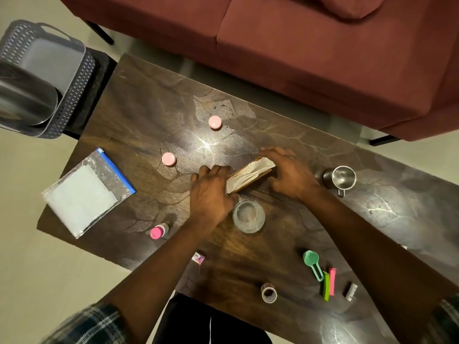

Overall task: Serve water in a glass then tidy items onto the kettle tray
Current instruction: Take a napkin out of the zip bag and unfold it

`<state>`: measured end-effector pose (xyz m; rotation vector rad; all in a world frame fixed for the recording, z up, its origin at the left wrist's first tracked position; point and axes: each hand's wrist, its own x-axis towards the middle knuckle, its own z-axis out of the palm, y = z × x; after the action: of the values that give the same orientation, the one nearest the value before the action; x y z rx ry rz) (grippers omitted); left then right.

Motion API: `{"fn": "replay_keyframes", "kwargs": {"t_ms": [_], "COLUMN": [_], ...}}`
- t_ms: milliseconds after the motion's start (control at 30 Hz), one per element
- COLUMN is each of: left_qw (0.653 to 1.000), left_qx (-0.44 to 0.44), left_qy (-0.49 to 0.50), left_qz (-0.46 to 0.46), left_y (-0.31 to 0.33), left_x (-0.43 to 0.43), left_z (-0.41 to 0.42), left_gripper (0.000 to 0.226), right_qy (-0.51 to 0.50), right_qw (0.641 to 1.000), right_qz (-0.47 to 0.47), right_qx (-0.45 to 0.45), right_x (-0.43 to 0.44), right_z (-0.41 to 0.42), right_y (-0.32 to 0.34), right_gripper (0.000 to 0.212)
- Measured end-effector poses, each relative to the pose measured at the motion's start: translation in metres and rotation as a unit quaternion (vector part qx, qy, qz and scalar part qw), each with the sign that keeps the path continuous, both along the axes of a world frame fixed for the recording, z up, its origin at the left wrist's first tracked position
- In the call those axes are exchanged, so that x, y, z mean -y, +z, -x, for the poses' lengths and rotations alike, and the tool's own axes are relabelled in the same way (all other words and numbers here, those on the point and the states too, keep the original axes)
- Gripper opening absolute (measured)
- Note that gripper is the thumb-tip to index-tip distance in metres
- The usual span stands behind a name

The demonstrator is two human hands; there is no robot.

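A wooden napkin holder (250, 175) with white paper napkins stands at the middle of the dark table (149, 100). My left hand (211, 192) grips its near left end and my right hand (289, 172) grips its right end. A clear drinking glass (248, 216) stands just in front of the holder, between my wrists. A small steel mug (343, 178) sits to the right of my right hand. At the far left, off the table, a grey lattice tray (72, 78) holds a steel kettle (23, 98).
Two pink-capped jars (215, 122) (169, 159) and a pink-capped bottle (158, 231) stand left of centre. A zip bag with white sheets (87, 192) lies at the left edge. Near me are a green scoop (312, 261), coloured clips (329, 284) and a small cup (268, 292). A maroon sofa (298, 40) runs behind.
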<state>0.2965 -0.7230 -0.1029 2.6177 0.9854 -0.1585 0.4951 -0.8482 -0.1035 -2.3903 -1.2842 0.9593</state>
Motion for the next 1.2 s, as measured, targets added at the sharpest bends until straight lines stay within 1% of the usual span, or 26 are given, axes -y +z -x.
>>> {"fn": "replay_keyframes", "kwargs": {"t_ms": [67,133,300,433,500,667,800,900,1000,1133,1200], "left_qw": [1.0,0.999,0.998,0.997,0.996,0.989,0.984,0.981,0.979,0.979,0.98], "left_qx": [-0.017,-0.033,-0.044,-0.037,-0.03,-0.015,-0.004,0.01,0.005,-0.005,-0.007], "left_qy": [-0.012,-0.023,-0.039,-0.062,-0.083,-0.15,-0.18,-0.192,-0.202,-0.2,-0.194], "left_qz": [-0.003,-0.006,-0.017,-0.02,-0.015,0.0,0.01,0.025,0.037,0.042,0.043], "left_y": [-0.005,-0.01,-0.018,-0.015,-0.01,0.008,0.022,0.029,0.035,0.037,0.037], "left_x": [0.0,0.0,-0.002,-0.006,-0.007,-0.006,0.0,0.007,0.012,0.015,0.016], "left_z": [-0.003,-0.006,-0.013,-0.017,-0.022,-0.045,-0.061,-0.065,-0.066,-0.06,-0.056], "left_gripper": [0.069,0.067,0.052,0.054,0.054,0.055,0.052,0.052,0.047,0.045,0.045], "right_qy": [0.045,0.075,0.095,0.077,0.053,-0.032,-0.118,-0.191,-0.255,-0.317,-0.35], "right_qw": [0.999,0.997,0.994,0.995,0.996,0.996,0.989,0.978,0.963,0.943,0.931], "right_qz": [0.014,0.014,-0.007,-0.023,-0.03,-0.006,-0.002,0.012,0.022,0.035,0.041], "right_qx": [0.017,0.024,0.05,0.063,0.068,0.088,0.09,0.079,0.081,0.099,0.093], "right_x": [-0.006,-0.012,-0.022,-0.013,-0.002,0.036,0.07,0.094,0.109,0.12,0.123], "right_z": [0.002,0.005,0.009,0.012,0.013,0.019,0.033,0.049,0.068,0.094,0.105], "right_y": [-0.001,-0.004,-0.012,-0.008,-0.003,0.01,0.015,0.016,0.013,0.007,0.004], "right_gripper": [0.086,0.083,0.062,0.04,0.037,0.05,0.051,0.049,0.047,0.047,0.047]}}
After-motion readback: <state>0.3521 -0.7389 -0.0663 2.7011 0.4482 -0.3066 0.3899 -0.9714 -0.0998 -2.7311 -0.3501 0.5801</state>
